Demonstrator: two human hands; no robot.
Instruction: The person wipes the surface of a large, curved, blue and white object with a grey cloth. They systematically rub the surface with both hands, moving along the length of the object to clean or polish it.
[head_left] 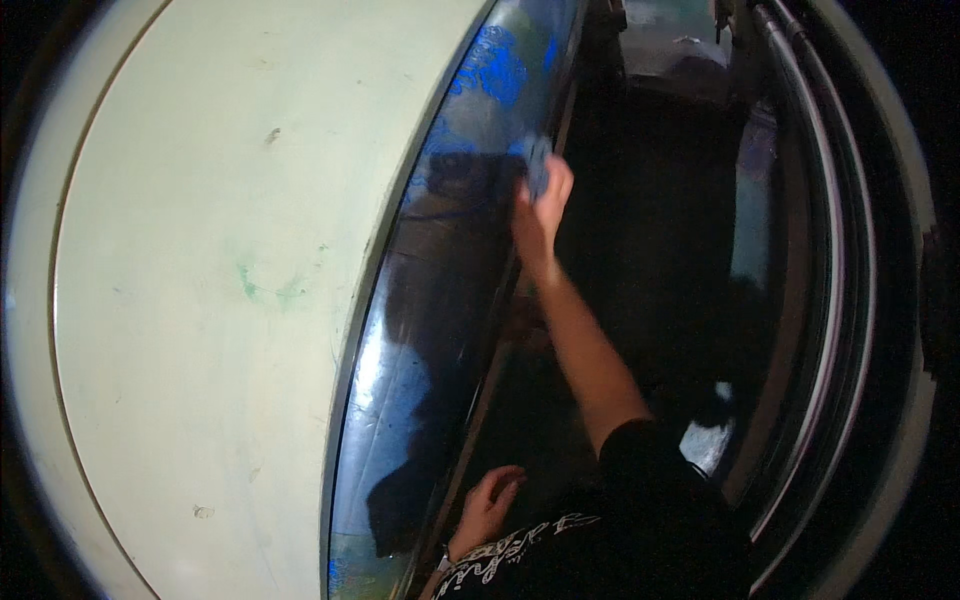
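Observation:
My right hand (550, 205) reaches far forward and grips a blue-grey wad (538, 165), probably a cloth, slightly blurred. The wad is at the right side of a long, shiny dark strip (420, 290). Bright blue patterned patches (492, 70) cover the far part of this strip, and a little blue shows at its near end. Low in the view, my left hand (490, 502) hovers near the strip's right edge, loosely curved, with nothing visible in it. A pale band circles that wrist.
A broad cream-coloured surface (210, 380) with green smudges and small marks fills the left side, bordering the strip. Long metal rails (825, 200) run along the right. A grey machine part (675, 45) stands at the far end. Much of the right side is dark.

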